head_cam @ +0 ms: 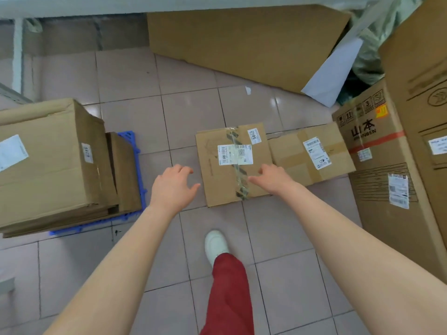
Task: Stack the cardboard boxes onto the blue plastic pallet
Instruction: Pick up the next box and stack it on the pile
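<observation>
A taped cardboard box [217, 180] with white labels lies flat on the tiled floor in the middle. A second labelled box [295, 155] lies against its right side. My left hand [173, 187] hovers open just left of the middle box, fingers spread. My right hand [271, 178] is open over the box's right part, palm down. The blue plastic pallet [139, 163] sits at the left, carrying a big cardboard box [48, 165] and a narrower box [123, 170] beside it.
Tall printed cartons [387, 165] stand along the right. A large flat cardboard sheet [242, 44] lies at the back with a white sheet [333, 71] by it. My white shoe [215, 245] and red trouser leg are on the floor below the box.
</observation>
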